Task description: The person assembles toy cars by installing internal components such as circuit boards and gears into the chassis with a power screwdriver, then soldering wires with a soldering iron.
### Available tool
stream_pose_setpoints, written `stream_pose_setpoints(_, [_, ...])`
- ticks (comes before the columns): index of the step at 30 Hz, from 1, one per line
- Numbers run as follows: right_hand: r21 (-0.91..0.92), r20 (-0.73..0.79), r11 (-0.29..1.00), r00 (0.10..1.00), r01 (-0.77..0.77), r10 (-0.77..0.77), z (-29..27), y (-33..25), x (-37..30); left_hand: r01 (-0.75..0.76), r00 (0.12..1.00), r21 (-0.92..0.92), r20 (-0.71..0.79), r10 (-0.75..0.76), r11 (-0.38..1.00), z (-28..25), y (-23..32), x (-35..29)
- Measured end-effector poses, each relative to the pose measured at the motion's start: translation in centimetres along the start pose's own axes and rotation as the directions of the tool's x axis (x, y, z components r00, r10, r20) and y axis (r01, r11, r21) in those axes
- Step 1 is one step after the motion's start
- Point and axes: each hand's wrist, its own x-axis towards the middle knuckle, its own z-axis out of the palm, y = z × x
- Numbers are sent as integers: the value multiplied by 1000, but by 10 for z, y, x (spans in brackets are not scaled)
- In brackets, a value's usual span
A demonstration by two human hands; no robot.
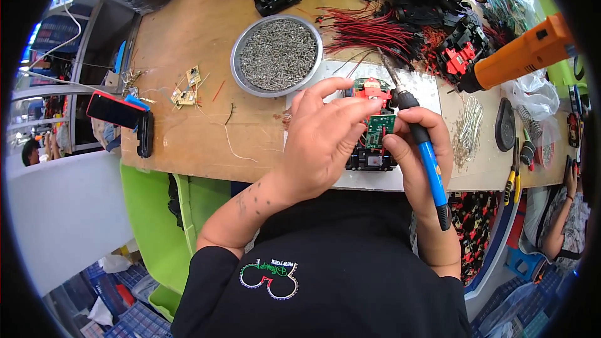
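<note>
I am viewing the worktop [188, 125]. My left hand [322, 136] is curving around the board's left side; I cannot tell whether it is gripping. My right hand [411, 164] is clamping a blue-handled soldering iron [430, 164], tip pointing far. Beneath, a car chassis [373, 92] is lying near the near edge, under a green circuit board [379, 129].

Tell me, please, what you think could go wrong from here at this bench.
The soldering iron points toward the red wires; if hot, it might singe them.
The right hand seems to hold both the iron and the circuit board, so the board could slip.
The open bowl of small metal parts stands near the left hand; a knock could spill it.
</note>
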Motion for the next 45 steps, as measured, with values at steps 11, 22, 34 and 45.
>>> stream_pose_setpoints(11, [312, -24, 943, 994, 113, -111, -3, 12, 0, 100, 988, -126, 127, -84, 987, 23, 11, -17])
stream_pose_setpoints(22, [100, -110, 994, 993, 46, -35, -35, 11, -12, -299, 928, 401, 334, 166, 866, 21, -19, -17])
stream_pose_setpoints(34, [-256, -74, 965, 994, 54, -75, -49, 33, -29, -123, 983, -27, 131, 126, 992, 44, -7, -20])
stream_pose_setpoints(45, [-243, 6, 964, 994, 105, -106, -44, 31, -27, 343, 935, -236, 177, -306, 909, 48, 5, -24])
